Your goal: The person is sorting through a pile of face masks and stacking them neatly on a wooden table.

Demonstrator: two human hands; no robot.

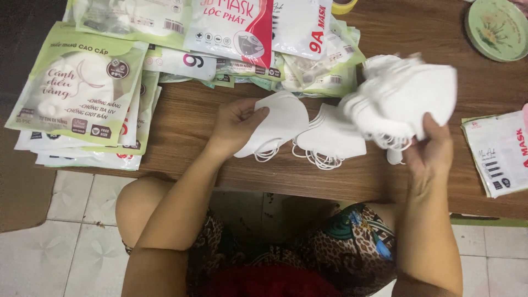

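White masks [401, 99]; green-white packets [82, 82]; brown wood-grain table [187, 118]; green floral lid [498, 27]; leopard-print clothing [352, 247].

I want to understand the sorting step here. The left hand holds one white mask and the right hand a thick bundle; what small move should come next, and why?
Probably the left hand should lay its single white mask on the small pile of masks lying on the wooden table. That pile sits right beside it, while the right hand holds the thick bundle raised above the table, ready to give another.
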